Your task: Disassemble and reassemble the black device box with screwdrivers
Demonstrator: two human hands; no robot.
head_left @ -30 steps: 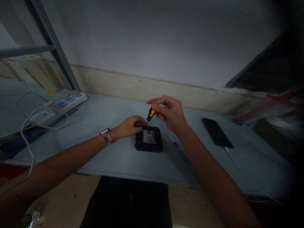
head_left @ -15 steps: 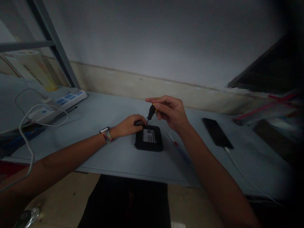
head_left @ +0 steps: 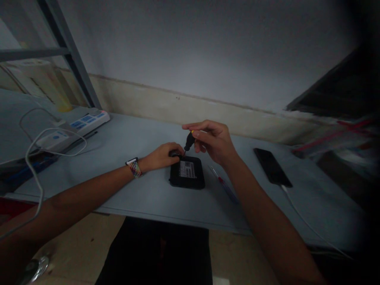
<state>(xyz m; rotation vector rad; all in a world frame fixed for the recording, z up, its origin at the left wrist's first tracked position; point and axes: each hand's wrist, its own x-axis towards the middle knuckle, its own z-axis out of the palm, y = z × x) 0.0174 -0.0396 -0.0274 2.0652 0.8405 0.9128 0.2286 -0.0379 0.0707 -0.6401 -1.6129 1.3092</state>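
A flat black box (head_left: 196, 180) with rounded corners lies on the table, its white printed label (head_left: 187, 170) facing up. My left hand (head_left: 163, 155) grips its far left corner, thumb on the near side and fingers curled over the far side. A small dark piece shows between thumb and fingers; what it is I cannot make out. Between the fingertips and thumb of my right hand (head_left: 215, 138) is a black and yellow screwdriver (head_left: 189, 141). It tilts, shaft down, with its tip at the box's far edge, close to my left fingertips.
Right of the box lies a slim screwdriver (head_left: 227, 188) with a clear handle, partly behind my right forearm. A phone (head_left: 271, 166) on a white cable lies farther right. At the left are a white power strip (head_left: 89, 122), a looping cable (head_left: 31, 158) and a metal frame post (head_left: 78, 75).
The view has shifted slightly. Both hands keep their hold, and the screwdriver's tip stays at the same edge of the black box.
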